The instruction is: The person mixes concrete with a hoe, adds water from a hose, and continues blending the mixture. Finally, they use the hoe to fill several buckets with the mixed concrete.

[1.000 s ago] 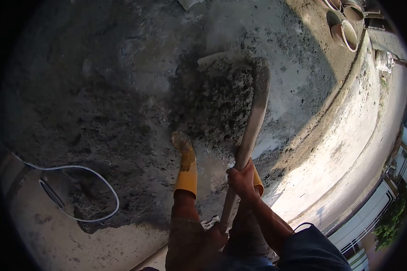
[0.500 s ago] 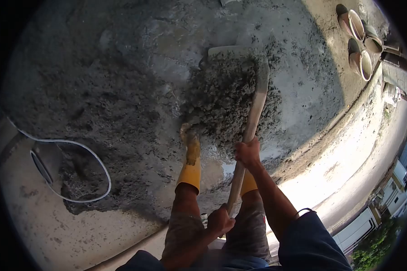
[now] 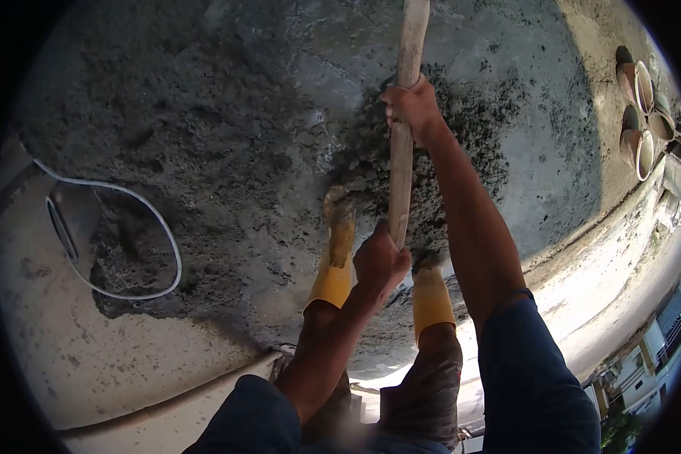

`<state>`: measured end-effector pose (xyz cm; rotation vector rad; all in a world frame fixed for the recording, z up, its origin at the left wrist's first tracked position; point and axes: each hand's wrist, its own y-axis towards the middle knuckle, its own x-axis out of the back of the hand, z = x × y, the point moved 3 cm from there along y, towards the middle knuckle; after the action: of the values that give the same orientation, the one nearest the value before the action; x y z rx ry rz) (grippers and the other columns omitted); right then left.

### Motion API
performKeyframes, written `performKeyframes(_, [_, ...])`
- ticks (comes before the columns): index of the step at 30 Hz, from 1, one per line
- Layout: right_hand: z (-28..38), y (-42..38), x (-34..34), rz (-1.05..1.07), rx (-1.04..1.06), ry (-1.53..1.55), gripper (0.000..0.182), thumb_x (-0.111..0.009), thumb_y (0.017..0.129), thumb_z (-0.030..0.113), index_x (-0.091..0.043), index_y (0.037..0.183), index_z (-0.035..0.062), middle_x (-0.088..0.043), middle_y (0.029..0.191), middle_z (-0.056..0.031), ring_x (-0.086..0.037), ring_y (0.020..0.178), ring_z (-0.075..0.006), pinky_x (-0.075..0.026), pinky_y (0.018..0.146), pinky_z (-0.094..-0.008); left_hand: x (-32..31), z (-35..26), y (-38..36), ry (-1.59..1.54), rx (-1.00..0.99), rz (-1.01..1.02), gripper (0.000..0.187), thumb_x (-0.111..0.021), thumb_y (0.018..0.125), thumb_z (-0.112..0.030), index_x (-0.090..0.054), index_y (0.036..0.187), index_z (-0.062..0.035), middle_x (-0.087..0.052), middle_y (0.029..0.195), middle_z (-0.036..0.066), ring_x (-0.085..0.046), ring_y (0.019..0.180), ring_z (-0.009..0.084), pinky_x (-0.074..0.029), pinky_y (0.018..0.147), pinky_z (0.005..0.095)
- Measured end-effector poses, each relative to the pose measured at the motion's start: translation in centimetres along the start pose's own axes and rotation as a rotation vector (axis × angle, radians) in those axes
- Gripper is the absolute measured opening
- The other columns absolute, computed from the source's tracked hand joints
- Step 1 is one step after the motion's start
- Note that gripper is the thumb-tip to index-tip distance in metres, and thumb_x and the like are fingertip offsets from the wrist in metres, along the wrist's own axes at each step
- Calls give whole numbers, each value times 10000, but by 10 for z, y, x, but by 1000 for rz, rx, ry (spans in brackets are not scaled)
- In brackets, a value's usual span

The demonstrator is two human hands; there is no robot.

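Both fists are wrapped round the long wooden handle of a hoe [image 3: 402,178], which points away from me; its blade lies beyond the top edge of the view. Low on the handle, near its end, is my left hand [image 3: 378,261]. My right hand [image 3: 415,110] grips farther up, with the arm stretched forward. Beneath the handle is a heap of dark, wet, lumpy cement mix [image 3: 461,151]. My yellow boots [image 3: 333,284] stand at the near side of the mix.
A hose or cable loop [image 3: 175,257] curves over the mix and pale ground on the left. Several buckets [image 3: 645,155] lie at the upper right beside a sunlit strip. More grey mix [image 3: 204,151] spreads across the ground on the left.
Both hands have moved forward and up with the hoe. Its blade, which was at the far side of the heap, has left the view. The handle is now nearly straight ahead.
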<state>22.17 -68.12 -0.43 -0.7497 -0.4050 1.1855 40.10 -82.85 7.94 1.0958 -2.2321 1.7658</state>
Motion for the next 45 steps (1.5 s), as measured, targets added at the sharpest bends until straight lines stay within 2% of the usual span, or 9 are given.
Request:
performKeyframes(6, [-12,-5,31,-22,-259,-248,113,-638,757,10,-561,788,-66,-556,615,-101,-542,485,-184,-478,435,-343,-29,-45,-35,-213,-5,151,409,-646,703,-144,-500,1021,67,-633,846,264,-649,835,400,-517,763,462])
performKeyframes(18, [-68,-330,94,-282,-339,-297,411,-573,676,-54,-344,1016,-25,-472,657,-78,-520,420,-161,-448,344,-293,-64,11,-280,-236,145,656,585,-666,701,-178,-462,1210,26,-619,959,238,-625,925,354,-493,817,405])
performKeyframes(23, [-29,-290,69,-214,-297,-198,398,-577,663,-13,-386,1012,-22,-487,751,-89,-551,537,-175,-463,436,-292,-50,2,-295,-69,275,731,570,-655,695,-181,-482,1196,27,-625,951,229,-630,910,345,-495,813,396])
performKeyframes(27, [-50,-179,34,7,-133,-214,363,-600,690,-24,-381,978,4,-480,707,-70,-514,453,-154,-432,385,-297,-86,13,-202,-398,59,235,548,-629,683,-138,-485,1187,25,-621,957,225,-657,795,309,-520,756,395])
performKeyframes(30, [-55,-115,6,204,-157,-364,404,-645,697,23,-424,1030,-35,-533,748,-102,-570,535,-180,-488,480,-357,-84,-13,-141,-659,97,130,301,-610,640,-50,-561,913,68,-623,687,143,-647,610,222,-521,562,341])
performKeyframes(33, [-88,-92,8,356,-261,-603,450,-695,696,71,-455,1018,-132,-641,818,-204,-677,705,-242,-528,577,-349,-118,-40,-141,-836,156,128,313,-667,668,-74,-586,941,54,-645,808,122,-645,711,174,-521,630,319])
performKeyframes(36, [-99,-128,47,364,-131,-1063,504,-710,695,111,-459,1065,-121,-647,887,-243,-688,782,-292,-541,639,-366,-136,-94,-183,-1140,242,172,438,-730,709,-98,-547,1077,54,-626,995,114,-621,889,157,-502,755,288])
performKeyframes(38, [-75,-186,92,234,-260,-981,498,-694,701,123,-458,1078,-100,-640,888,-249,-677,799,-333,-541,668,-391,-169,-116,-225,-1187,208,45,376,-704,675,-93,-574,988,70,-662,833,125,-637,757,173,-516,663,322])
performKeyframes(45, [-109,-347,171,-8,-13,-725,356,-613,655,31,-408,942,-16,-497,716,-107,-555,517,-193,-468,451,-336,-262,-45,-387,-605,171,559,499,-685,666,-159,-548,1099,48,-647,919,175,-631,872,260,-507,774,366])
